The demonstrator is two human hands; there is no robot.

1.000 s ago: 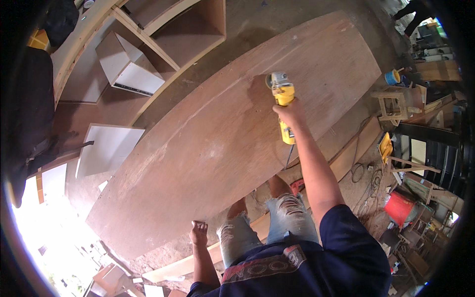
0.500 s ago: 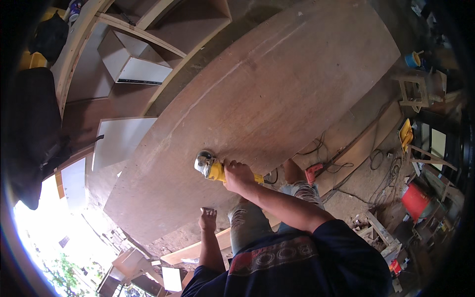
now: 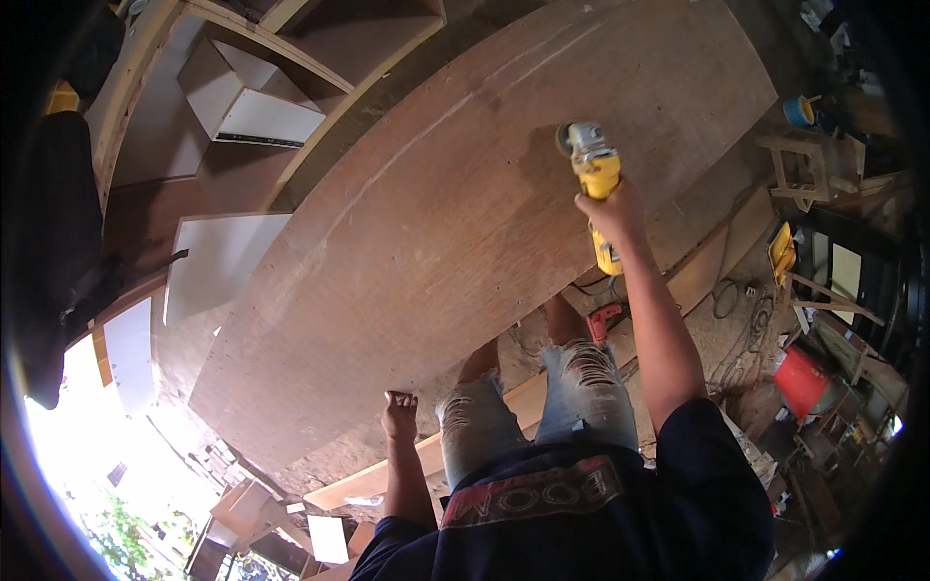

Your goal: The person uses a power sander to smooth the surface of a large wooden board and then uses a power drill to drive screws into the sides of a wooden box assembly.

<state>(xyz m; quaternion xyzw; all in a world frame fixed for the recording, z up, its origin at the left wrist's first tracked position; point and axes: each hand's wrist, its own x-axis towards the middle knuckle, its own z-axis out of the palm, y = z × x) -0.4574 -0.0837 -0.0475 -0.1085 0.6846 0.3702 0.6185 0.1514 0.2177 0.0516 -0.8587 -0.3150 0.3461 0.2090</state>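
A large brown plywood sheet [image 3: 436,223] lies flat in front of me, filling the middle of the view. My right hand [image 3: 610,208] grips a yellow power sander [image 3: 593,169], its head resting on the sheet toward the far right side. My left hand [image 3: 399,414] is curled over the sheet's near edge. My legs in torn jeans stand at that same edge.
Wooden shelf frames and white panels [image 3: 257,111] stand beyond the sheet at upper left. A red bucket [image 3: 802,380], a red drill [image 3: 604,320], cables and a wooden stool [image 3: 799,169] crowd the floor on the right. A long plank [image 3: 426,460] lies by my feet.
My right hand has carried the sander from the sheet's near left part back out to the far right. My left hand has stayed on the near edge.
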